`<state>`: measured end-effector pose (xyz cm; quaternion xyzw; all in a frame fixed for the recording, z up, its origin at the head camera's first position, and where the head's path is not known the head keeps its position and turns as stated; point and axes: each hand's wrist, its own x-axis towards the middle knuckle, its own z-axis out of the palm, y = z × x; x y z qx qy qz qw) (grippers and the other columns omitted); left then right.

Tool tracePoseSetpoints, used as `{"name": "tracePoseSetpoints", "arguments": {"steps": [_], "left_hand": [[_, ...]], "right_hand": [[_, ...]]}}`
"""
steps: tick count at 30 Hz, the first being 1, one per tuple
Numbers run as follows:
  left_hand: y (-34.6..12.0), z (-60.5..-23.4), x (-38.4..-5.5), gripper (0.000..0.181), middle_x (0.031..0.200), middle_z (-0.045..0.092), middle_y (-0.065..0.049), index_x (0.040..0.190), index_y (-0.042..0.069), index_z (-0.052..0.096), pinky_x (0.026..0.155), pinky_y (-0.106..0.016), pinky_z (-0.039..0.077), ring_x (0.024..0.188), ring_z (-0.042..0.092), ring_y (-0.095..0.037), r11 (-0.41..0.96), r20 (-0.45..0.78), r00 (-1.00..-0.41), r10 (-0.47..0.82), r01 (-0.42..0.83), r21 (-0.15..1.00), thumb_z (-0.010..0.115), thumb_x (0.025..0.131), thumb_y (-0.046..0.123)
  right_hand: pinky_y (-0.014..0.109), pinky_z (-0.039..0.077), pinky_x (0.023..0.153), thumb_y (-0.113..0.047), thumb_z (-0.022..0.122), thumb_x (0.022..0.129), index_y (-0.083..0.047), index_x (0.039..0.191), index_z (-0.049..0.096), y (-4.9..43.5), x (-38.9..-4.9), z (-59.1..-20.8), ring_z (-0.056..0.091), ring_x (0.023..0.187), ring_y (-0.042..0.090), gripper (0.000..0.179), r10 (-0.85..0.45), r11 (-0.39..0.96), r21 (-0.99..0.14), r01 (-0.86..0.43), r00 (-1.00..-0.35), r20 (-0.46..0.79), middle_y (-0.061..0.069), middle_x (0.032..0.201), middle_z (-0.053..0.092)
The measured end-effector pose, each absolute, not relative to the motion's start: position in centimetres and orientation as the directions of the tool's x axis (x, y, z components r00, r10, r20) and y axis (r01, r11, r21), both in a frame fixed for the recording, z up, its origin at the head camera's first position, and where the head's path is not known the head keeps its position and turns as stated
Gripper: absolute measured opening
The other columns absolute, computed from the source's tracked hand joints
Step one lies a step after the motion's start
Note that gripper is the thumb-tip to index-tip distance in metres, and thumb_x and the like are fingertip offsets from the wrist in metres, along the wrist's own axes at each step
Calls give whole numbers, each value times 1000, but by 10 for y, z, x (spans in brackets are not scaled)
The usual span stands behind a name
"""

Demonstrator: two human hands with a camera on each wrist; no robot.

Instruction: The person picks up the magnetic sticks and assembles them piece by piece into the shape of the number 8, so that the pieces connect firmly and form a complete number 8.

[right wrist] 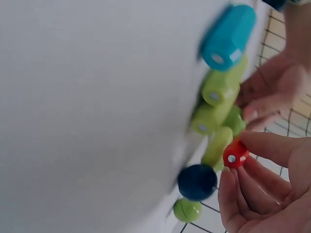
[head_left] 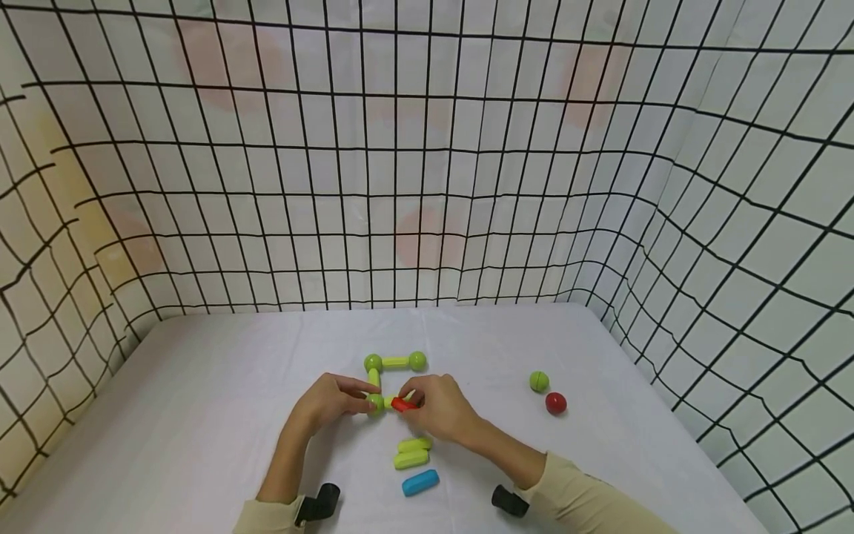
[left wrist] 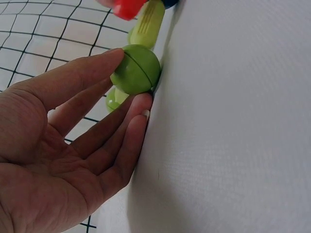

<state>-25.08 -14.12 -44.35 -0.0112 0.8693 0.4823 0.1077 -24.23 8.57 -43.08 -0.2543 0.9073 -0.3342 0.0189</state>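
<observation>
My left hand [head_left: 336, 396] pinches a green ball [left wrist: 137, 69] between thumb and fingers, low against the table. That ball is a corner of a joined shape of green balls and yellow-green rods [head_left: 396, 363] lying on the cloth. One rod [left wrist: 148, 24] runs from it toward a dark blue ball [right wrist: 197, 182], which my right hand hides in the head view. Held in the fingertips of my right hand [head_left: 440, 406] is a short red rod [right wrist: 236, 153] with a silvery dot on its end. It is above the yellow-green rod; whether they touch, I cannot tell.
Two loose yellow-green rods [head_left: 411, 460] lie side by side nearer me, with a blue rod [head_left: 420, 483] before them. Off to the right are a loose green ball [head_left: 539, 382] and a red ball [head_left: 556, 403]. Black netting [head_left: 427, 196] surrounds the white-covered table [head_left: 200, 393].
</observation>
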Motion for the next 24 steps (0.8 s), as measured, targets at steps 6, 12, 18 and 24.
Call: {"name": "tracePoseSetpoints", "arguments": {"steps": [6, 12, 18, 24], "left_hand": [[-142, -444, -250, 23, 93, 77, 1, 100, 23, 83, 69, -29, 43, 78, 60, -16, 538, -208, -975, 78, -135, 832, 86, 78, 23], [-142, -444, -250, 25, 93, 78, 1, 101, 23, 83, 69, -30, 43, 78, 59, -16, 526, -203, -976, 80, -131, 840, 87, 76, 24], [-142, -444, -250, 26, 94, 78, 1, 101, 23, 83, 69, -30, 43, 77, 58, -17, 524, -204, -976, 78, -134, 841, 87, 76, 25], [-142, -444, -250, 26, 92, 78, 1, 101, 23, 83, 68, -30, 43, 77, 58, -16, 525, -199, -977, 82, -127, 842, 87, 76, 24]], "right_hand": [[21, 50, 57, -9, 78, 85, -10, 110, 75, 89, -252, -421, 62, 71, 9, 25, -410, 616, -655, -438, -888, 208, 4, 86, 75], [22, 50, 59, -11, 78, 86, -10, 116, 73, 90, -260, -417, 63, 77, 12, 31, -355, 633, -660, -406, -909, 219, 6, 92, 77], [23, 51, 61, -11, 78, 86, -9, 121, 72, 89, -265, -419, 66, 81, 16, 36, -309, 636, -671, -382, -922, 232, 8, 95, 77], [22, 53, 61, -10, 78, 86, -10, 117, 73, 90, -272, -424, 68, 79, 15, 31, -261, 619, -697, -363, -931, 254, 8, 93, 77]]}}
